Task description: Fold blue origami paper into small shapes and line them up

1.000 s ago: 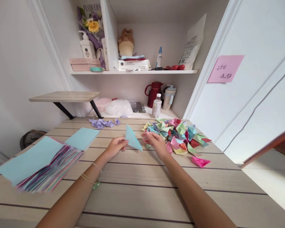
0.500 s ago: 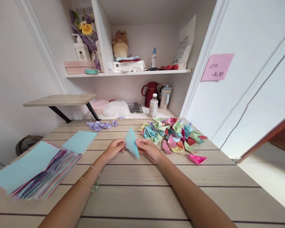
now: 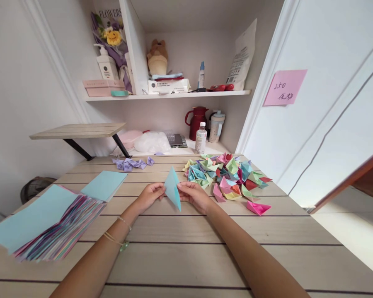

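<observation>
One folded blue paper (image 3: 172, 185), held over the table (image 3: 174, 265) between my left fingers (image 3: 158, 191) and right fingers (image 3: 185, 189), each set pinching a side, presents its long edge rightward, running far to near.

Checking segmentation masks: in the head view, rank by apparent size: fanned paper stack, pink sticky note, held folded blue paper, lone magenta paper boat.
1. Fanned paper stack
2. Pink sticky note
3. Held folded blue paper
4. Lone magenta paper boat
Apparent size only; true sizes unsure.
</observation>
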Tool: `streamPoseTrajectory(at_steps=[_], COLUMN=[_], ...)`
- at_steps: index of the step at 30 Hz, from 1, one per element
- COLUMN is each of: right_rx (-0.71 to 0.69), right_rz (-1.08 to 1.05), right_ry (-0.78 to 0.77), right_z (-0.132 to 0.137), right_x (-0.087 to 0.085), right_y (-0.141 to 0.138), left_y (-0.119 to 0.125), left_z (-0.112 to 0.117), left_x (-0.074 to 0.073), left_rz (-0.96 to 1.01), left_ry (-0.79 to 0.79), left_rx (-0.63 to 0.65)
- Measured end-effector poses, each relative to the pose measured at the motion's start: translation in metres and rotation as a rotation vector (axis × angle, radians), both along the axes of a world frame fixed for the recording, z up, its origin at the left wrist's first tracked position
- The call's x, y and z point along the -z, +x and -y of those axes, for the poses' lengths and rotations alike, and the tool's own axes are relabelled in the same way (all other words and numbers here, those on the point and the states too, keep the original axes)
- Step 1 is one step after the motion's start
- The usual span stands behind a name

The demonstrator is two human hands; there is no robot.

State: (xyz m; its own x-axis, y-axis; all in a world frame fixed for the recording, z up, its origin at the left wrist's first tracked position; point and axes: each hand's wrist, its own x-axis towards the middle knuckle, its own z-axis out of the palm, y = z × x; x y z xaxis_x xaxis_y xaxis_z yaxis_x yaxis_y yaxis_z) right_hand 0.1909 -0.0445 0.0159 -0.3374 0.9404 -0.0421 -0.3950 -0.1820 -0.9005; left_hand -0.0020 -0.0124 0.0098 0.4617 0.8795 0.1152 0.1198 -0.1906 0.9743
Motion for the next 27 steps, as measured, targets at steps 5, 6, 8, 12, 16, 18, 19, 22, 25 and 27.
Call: streamPoseTrajectory(at_steps=[5,6,8,12,16,18,19,22,25,27], right_rx=[0.003,0.001,0.0,-0.009,0.049,0.103,0.116,0.064,0.032,0.069], right_rz=[0.038,0.046,0.052,0.042,0.044,0.071,0.09,0.151,0.207,0.281], right_ry=[0.001,0.002,0.003,0.014,0.033,0.064,0.091,0.208,0.345,0.423], right_z=[-0.0015,-0.0017,-0.0019,-0.0017,-0.002,-0.0024,-0.0025,-0.0024,-0.002,-0.0017], right_x=[0.0023,0.0028,0.0037,0.0042,0.0033,0.0029,0.0028,0.0028,0.0037,0.0051], right_y=[0.0005,0.0006,0.0009,0.0002,-0.0016,-0.0013,-0.0008,0.0014,0.0016,0.0004], left_y=[0.0003,0.0006,0.0011,0.0011,0.0004,0.0005,0.0007,0.0015,0.0023,0.0027], left_z=[0.0004,0.0007,0.0013,0.0013,0.0001,-0.0002,-0.0003,0.0002,0.0011,0.0015], left_x=[0.0001,-0.0003,-0.0015,-0.003,-0.0011,0.0006,0.0013,0.0026,0.0021,0.0018], left_rz=[0.005,0.005,0.008,0.014,0.039,0.066,0.082,0.108,0.072,0.059], left_ry=[0.005,0.004,-0.001,-0.012,-0.015,-0.043,-0.067,-0.136,-0.163,-0.175], left_rx=[-0.006,-0.005,-0.002,-0.007,-0.016,-0.008,-0.003,0.011,0.017,0.011])
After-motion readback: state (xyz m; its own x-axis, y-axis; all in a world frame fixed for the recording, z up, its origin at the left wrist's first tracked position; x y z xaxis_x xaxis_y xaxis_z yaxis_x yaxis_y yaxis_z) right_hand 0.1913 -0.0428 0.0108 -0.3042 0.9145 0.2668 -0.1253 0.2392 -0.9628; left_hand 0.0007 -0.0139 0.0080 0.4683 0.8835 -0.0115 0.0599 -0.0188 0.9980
